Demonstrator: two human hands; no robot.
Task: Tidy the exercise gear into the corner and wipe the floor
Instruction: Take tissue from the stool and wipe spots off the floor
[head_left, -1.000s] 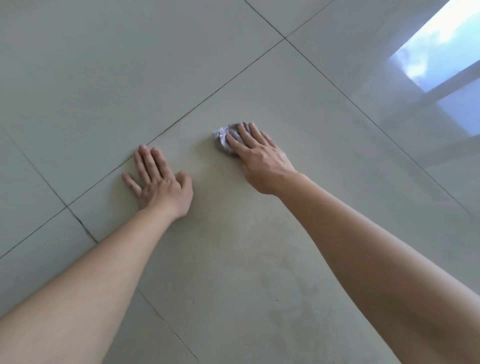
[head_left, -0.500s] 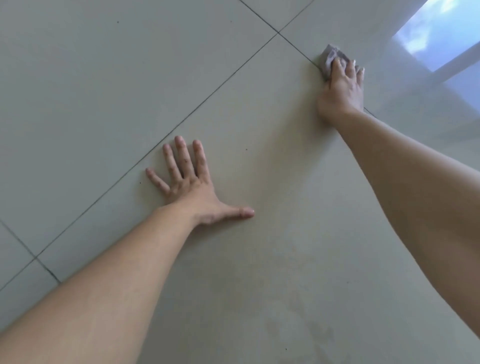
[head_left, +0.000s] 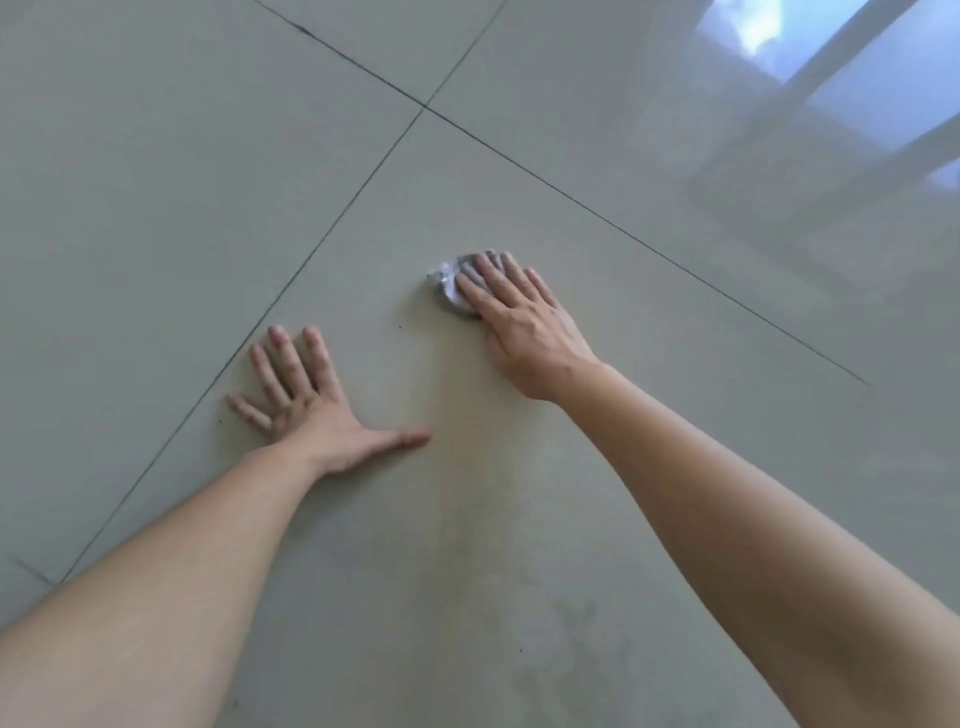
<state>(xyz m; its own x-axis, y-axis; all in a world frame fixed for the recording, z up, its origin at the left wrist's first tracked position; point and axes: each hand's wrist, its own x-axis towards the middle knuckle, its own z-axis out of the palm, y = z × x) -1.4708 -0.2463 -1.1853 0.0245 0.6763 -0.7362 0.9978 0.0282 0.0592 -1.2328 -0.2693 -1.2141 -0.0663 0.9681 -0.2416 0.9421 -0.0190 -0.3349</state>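
Observation:
My right hand (head_left: 524, 322) lies flat on a small crumpled grey-white cloth (head_left: 451, 285) and presses it onto the glossy grey-green tiled floor (head_left: 156, 182). Only the cloth's left part shows past the fingertips. My left hand (head_left: 306, 405) rests palm down on the same tile, fingers spread and thumb pointing right, holding nothing, a little nearer to me and left of the cloth. No exercise gear is in view.
Dark grout lines cross at a joint (head_left: 425, 106) beyond the hands. A bright window reflection (head_left: 857, 67) shines on the tiles at the upper right. Faint smudges (head_left: 571, 623) mark the tile close to me.
My right hand has swept the cloth back from the far grout line on the right toward the middle of the tile. The left hand stays planted with its thumb out.

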